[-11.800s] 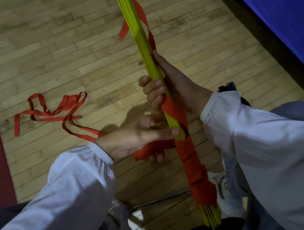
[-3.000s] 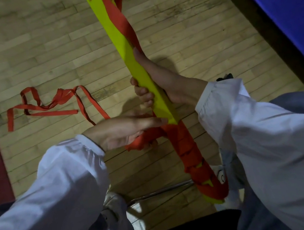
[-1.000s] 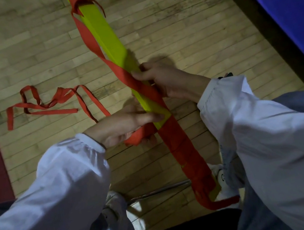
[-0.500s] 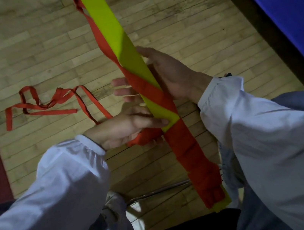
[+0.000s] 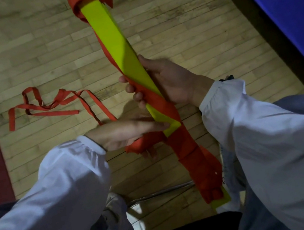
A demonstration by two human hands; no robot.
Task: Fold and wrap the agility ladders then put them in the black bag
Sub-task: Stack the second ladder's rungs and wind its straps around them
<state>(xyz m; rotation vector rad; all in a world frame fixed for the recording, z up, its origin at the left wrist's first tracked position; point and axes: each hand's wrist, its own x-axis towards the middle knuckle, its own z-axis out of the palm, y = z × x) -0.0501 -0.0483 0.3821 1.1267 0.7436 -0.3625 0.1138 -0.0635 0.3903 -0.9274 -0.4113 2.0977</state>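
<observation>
Agility ladder bundle point(image 5: 115, 41), right hand point(image 5: 171, 80) fingers point(image 5: 133, 87) gripping it, left hand point(image 5: 122, 133) clutching red strap point(image 5: 145, 143)

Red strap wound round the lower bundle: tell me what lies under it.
The yellow rungs, bare above the red strap and poking out below it; the stretch between is covered.

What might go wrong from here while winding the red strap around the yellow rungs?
The loose strap tail on the floor lies twisted in loops, so it may knot when the left hand pulls it in. The slack red loop at the far end of the yellow rungs could slip off.
</observation>
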